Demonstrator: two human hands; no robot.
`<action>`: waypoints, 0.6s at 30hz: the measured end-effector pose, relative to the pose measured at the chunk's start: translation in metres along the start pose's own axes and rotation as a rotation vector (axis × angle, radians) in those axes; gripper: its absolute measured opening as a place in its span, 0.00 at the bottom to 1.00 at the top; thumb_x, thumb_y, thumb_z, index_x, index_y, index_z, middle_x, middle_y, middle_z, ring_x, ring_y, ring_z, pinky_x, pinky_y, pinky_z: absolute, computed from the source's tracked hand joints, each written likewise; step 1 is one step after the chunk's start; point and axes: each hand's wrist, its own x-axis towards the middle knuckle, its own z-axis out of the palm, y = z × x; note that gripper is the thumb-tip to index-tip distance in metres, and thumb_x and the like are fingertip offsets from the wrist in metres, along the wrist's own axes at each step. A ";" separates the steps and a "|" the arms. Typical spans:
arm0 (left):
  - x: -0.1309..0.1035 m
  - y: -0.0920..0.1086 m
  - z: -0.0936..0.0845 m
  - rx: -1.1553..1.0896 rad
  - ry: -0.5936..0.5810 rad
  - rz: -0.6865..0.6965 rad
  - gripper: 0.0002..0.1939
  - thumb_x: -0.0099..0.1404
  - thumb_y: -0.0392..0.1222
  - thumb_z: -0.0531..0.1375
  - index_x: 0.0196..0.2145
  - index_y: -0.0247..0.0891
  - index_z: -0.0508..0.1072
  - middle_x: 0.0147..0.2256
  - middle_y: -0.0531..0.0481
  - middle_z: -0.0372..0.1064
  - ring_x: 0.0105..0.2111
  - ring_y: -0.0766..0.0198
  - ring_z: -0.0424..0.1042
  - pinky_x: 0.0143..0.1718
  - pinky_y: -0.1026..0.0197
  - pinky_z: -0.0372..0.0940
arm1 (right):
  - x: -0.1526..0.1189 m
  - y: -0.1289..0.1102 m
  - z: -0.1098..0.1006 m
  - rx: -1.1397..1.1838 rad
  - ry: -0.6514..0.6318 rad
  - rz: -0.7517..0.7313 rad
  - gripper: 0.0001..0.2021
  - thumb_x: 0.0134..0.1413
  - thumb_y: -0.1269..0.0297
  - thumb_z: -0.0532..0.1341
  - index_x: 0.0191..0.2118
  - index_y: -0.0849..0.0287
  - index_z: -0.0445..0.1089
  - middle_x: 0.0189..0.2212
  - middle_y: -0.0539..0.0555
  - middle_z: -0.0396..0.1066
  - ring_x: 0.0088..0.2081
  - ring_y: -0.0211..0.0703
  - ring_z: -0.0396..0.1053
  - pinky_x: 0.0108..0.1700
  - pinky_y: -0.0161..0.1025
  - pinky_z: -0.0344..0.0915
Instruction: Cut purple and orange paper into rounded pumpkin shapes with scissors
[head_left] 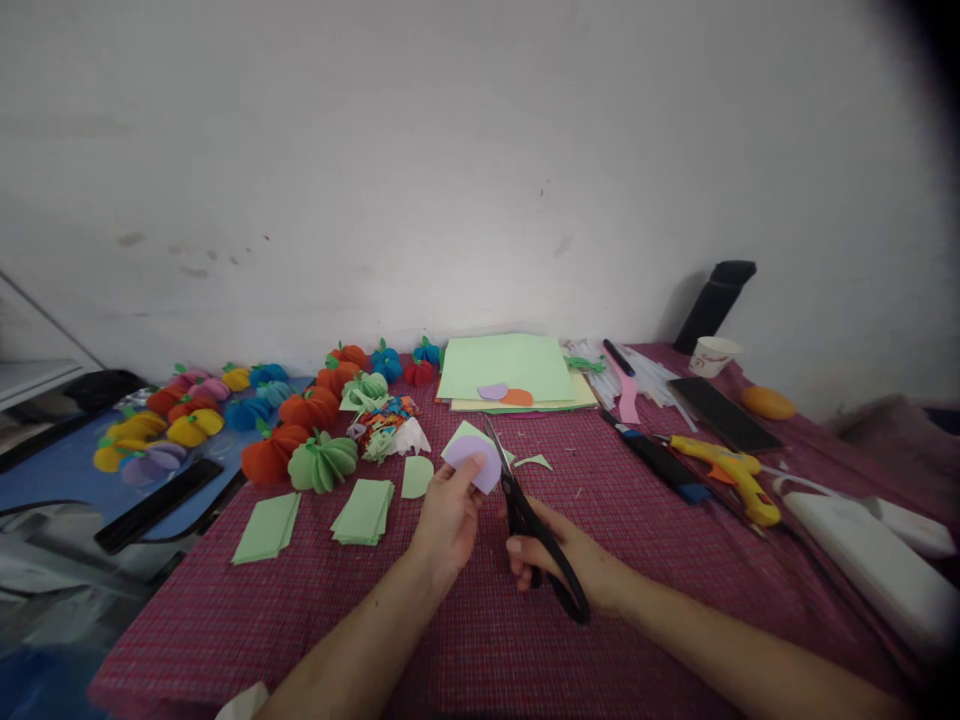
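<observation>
My left hand (448,515) pinches a round purple paper piece (474,458) laid over a light green paper piece (459,434). In my right hand (559,555) is a pair of black-handled scissors (541,535), its blades pointing up and left beside the right edge of the papers. Whether the blades touch the paper I cannot tell. A curved green offcut (534,461) lies just right of the blades. Left of my left hand rests a green piece with a rounded edge (417,477), near a stack of green paper rectangles (363,512).
Paper pumpkins (322,462) crowd the left, beside a heap of scraps (386,425). Green sheets (506,365) lie at the back. To the right are a yellow glue gun (720,470), a black-and-blue tool (664,465), a phone (724,413), a paper cup (714,355) and a white power strip (862,560).
</observation>
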 end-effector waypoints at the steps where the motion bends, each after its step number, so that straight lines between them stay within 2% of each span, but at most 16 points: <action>1: 0.000 0.000 0.000 0.000 0.003 0.002 0.07 0.49 0.35 0.62 0.29 0.33 0.70 0.29 0.50 0.71 0.30 0.68 0.68 0.35 0.63 0.60 | 0.000 0.000 0.000 -0.002 0.003 0.000 0.16 0.46 0.61 0.59 0.40 0.60 0.56 0.19 0.44 0.63 0.20 0.33 0.63 0.25 0.34 0.60; 12: -0.001 0.001 0.002 0.008 0.007 0.001 0.08 0.48 0.35 0.63 0.28 0.33 0.70 0.27 0.50 0.71 0.27 0.69 0.68 0.32 0.65 0.60 | 0.002 0.002 -0.003 -0.048 0.010 -0.013 0.16 0.48 0.60 0.59 0.41 0.60 0.57 0.19 0.44 0.62 0.18 0.31 0.61 0.23 0.32 0.60; 18: 0.000 0.000 0.001 -0.016 0.019 0.006 0.09 0.48 0.34 0.63 0.30 0.33 0.70 0.29 0.50 0.72 0.30 0.69 0.69 0.37 0.65 0.61 | 0.002 0.003 -0.003 -0.044 0.019 -0.005 0.17 0.47 0.59 0.59 0.41 0.60 0.57 0.19 0.44 0.61 0.18 0.31 0.60 0.22 0.32 0.60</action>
